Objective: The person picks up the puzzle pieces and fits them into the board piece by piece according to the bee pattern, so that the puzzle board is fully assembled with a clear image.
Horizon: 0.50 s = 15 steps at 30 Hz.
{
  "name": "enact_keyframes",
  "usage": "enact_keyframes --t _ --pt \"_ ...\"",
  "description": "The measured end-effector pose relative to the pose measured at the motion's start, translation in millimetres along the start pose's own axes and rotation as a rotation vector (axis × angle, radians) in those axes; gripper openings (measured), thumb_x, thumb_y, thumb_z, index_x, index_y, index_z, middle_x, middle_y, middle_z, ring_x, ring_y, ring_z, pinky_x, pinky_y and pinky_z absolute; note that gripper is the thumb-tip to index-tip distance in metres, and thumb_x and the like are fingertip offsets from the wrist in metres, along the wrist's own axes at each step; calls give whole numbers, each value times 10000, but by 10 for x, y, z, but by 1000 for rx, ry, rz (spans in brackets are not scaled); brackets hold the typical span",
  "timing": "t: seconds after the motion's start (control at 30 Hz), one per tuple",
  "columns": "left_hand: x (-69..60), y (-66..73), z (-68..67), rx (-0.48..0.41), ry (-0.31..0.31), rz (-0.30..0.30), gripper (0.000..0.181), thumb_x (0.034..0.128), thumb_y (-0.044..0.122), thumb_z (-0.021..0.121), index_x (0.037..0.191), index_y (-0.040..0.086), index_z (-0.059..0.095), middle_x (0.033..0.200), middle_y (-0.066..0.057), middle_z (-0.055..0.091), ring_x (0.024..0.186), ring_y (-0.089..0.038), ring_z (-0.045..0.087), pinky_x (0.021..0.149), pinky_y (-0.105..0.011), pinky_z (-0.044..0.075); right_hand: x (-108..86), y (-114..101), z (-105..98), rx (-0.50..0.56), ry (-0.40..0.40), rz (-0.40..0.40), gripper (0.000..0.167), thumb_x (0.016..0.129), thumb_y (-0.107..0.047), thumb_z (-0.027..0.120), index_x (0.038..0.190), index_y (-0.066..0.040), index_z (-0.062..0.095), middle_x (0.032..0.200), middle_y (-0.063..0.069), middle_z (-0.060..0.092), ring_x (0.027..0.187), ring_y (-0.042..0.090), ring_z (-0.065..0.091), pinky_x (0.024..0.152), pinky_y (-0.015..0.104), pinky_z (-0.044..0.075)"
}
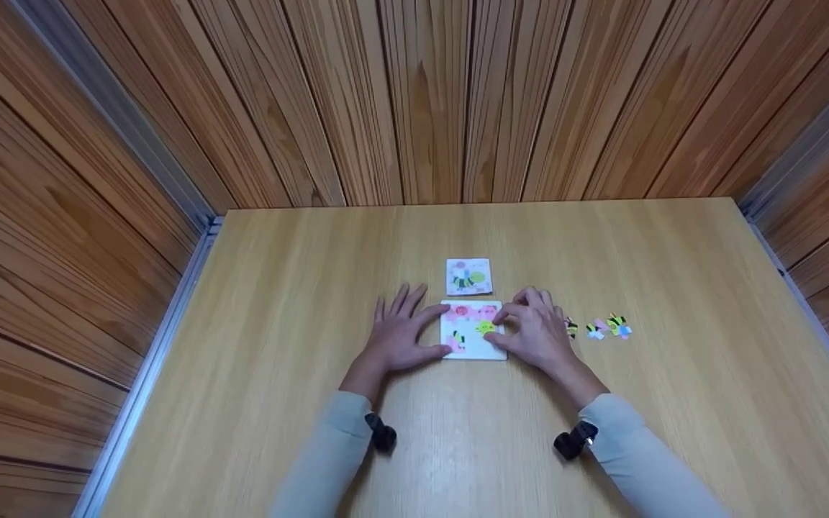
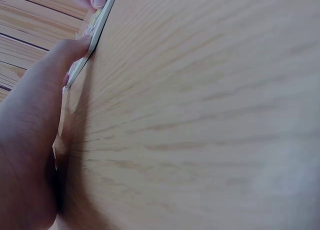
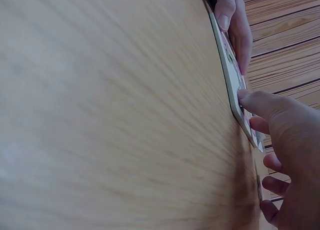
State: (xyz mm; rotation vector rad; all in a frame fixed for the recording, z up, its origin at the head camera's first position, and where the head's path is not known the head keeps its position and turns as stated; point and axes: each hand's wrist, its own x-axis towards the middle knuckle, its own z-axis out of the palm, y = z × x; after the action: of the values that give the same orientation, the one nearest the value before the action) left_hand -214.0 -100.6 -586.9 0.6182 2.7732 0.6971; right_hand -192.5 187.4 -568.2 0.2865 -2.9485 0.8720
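A small white puzzle board (image 1: 473, 348) lies flat on the table, with pink pieces (image 1: 462, 311) along its top and a pink, black and green piece (image 1: 456, 341) at its lower left. My left hand (image 1: 401, 338) rests spread on the table, thumb and index fingertips touching the board's left edge. Over the board's right side, my right hand (image 1: 535, 332) pinches a yellow puzzle piece (image 1: 485, 327) between thumb and index finger, its other fingers bent. In the right wrist view the thumb (image 3: 257, 102) lies on the board's top near the edge; the piece itself is hidden there.
Just beyond the board lies a square picture card (image 1: 468, 277) with a bee. Several loose bee-patterned pieces (image 1: 617, 326) are grouped right of my right hand, one partly hidden by it. Wood-panelled walls (image 1: 429, 108) enclose the table's back and sides.
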Motion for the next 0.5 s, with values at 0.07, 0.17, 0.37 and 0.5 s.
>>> enact_keyframes --t 0.07,0.17,0.37,0.5 --pt "5 1 -10 5 2 1 831 970 793 637 1699 422 490 1923 -68 188 1804 -432 45 1395 -798 17 6 -4 -3 3 -1 5 313 884 -376 972 1070 -150 861 1282 151 620 1229 372 509 919 475 386" --pt "-2 7 -24 9 8 3 832 968 794 636 1698 424 490 1922 -66 191 1804 -432 48 1396 -796 18 11 -1 8 11 5 6 322 883 -377 970 1075 -143 860 1276 150 622 1234 374 509 925 472 385" --pt "-14 6 -11 2 5 7 845 966 794 642 1706 419 481 1925 -61 178 1804 -435 41 1393 -804 18 -21 19 14 57 29 -13 303 880 -375 968 1051 -150 859 1292 148 633 1249 369 515 974 511 408" --pt "-13 6 -13 -2 9 12 842 965 789 643 1704 416 486 1924 -65 182 1803 -439 47 1393 -802 16 -30 37 -32 97 66 -29 285 879 -343 972 1044 -140 858 1278 146 653 1243 367 534 986 521 409"
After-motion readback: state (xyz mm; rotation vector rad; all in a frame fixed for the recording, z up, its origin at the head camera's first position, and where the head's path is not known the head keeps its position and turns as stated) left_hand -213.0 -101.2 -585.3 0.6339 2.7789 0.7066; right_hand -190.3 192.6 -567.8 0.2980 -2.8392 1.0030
